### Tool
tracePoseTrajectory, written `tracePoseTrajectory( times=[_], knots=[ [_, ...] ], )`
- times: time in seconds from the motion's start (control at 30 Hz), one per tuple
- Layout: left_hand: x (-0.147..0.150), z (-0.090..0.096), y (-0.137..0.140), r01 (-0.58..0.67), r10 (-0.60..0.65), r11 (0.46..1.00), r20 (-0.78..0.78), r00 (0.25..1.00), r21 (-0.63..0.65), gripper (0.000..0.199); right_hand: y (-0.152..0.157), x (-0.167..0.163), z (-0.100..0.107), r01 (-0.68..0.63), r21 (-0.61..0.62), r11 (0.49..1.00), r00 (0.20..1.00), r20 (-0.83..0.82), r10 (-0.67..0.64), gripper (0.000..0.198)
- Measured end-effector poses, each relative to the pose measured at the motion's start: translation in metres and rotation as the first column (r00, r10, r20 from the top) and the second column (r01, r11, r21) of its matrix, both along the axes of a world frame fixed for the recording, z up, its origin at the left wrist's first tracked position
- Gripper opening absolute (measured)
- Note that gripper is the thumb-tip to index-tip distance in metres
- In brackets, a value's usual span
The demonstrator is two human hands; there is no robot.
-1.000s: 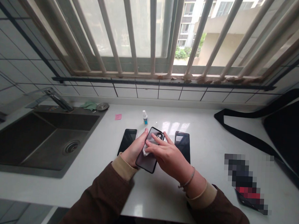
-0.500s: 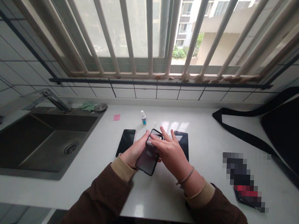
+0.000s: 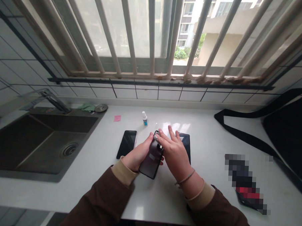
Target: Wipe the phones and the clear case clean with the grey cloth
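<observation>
Black phone (image 3: 151, 159) sits clamped in our left hand (image 3: 137, 154) above the counter's (image 3: 107, 191) middle, while our right hand (image 3: 173, 153), fingers spread, should press the small wipe (image 3: 156, 136) evenly near its top.

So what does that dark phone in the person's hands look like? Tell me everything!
The phone is a slim dark rectangle with rounded corners and a glossy face that looks like glass, with a pale patch of reflection. It is tilted, its top end pointing away toward the window, lifted above the white counter. The left hand cups it from below and along the left edge. The right hand lies over its upper right side, fingers pressing near the top end, where a small pale thing shows.
</observation>
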State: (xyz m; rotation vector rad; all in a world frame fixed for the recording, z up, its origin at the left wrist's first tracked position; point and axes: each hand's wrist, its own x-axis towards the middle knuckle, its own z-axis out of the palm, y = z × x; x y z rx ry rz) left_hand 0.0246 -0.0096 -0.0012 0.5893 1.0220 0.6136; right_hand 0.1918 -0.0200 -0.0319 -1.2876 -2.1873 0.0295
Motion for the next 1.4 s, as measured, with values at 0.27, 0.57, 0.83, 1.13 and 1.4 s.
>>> tracePoseTrajectory(
  times=[0.27, 0.57, 0.83, 1.13, 1.4],
  knots=[
    [0.002, -0.005, 0.001, -0.015, 0.015, 1.0, 0.003, 1.0, 0.003, 0.077, 0.0, 0.002, 0.001, 0.055, -0.043, 0.998, 0.998, 0.012, -0.055, 0.06],
    [0.001, -0.004, 0.003, -0.172, 0.163, 0.959, 0.056, 0.985, 0.224, 0.057, 0.003, 0.004, 0.001, 0.099, -0.131, 0.986, 0.995, 0.002, -0.1, 0.059],
    [0.001, -0.008, 0.009, -0.367, 0.33, 0.9, 0.183, 0.926, 0.234, 0.05, -0.001, -0.001, 0.0, -0.032, -0.124, 0.992, 0.998, -0.053, 0.025, 0.052],
    [-0.014, -0.008, 0.018, -0.51, 0.469, 0.828, 0.213, 0.857, 0.231, 0.071, -0.01, -0.009, 0.01, -0.316, -0.244, 0.917, 0.909, -0.354, 0.219, 0.041],
    [-0.015, -0.001, 0.018, -0.497, 0.449, 0.837, 0.234, 0.862, 0.227, 0.055, 0.0, -0.005, 0.016, -0.583, -0.442, 0.681, 0.34, -0.895, -0.29, 0.033]
  ],
)
